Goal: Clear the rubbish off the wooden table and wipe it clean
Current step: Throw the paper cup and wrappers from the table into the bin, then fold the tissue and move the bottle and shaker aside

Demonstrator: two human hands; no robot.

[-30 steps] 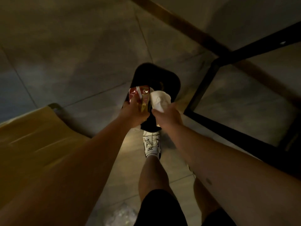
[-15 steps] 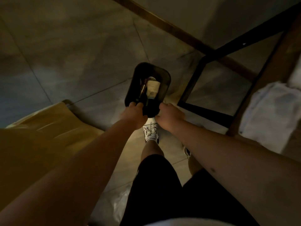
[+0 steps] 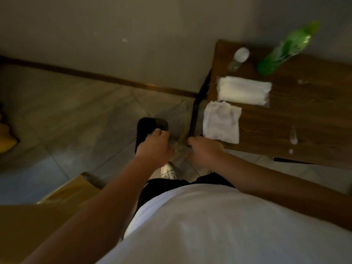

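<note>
The black bin (image 3: 147,124) stands on the tiled floor left of the wooden table (image 3: 297,119), with a pale scrap of rubbish (image 3: 158,130) showing inside it. My left hand (image 3: 154,149) hovers over the bin's near rim, loosely curled and holding nothing. Beside the table corner, my right hand (image 3: 206,149) is also loosely curled and holds nothing. A white cloth (image 3: 221,122) lies over the table's near left edge. White spill marks (image 3: 294,139) dot the wood. The frame is motion-blurred.
On the table are a white tissue pack (image 3: 243,91), a green bottle (image 3: 285,48) and a small clear bottle with a white cap (image 3: 239,57). A black table leg (image 3: 196,111) runs down by the bin. A brown cardboard sheet (image 3: 62,199) lies at lower left.
The red wrapper and white wad left my hands and went into the bin. My view has since swung up and right, bringing the tabletop in, and both hands have lifted from the bin.
</note>
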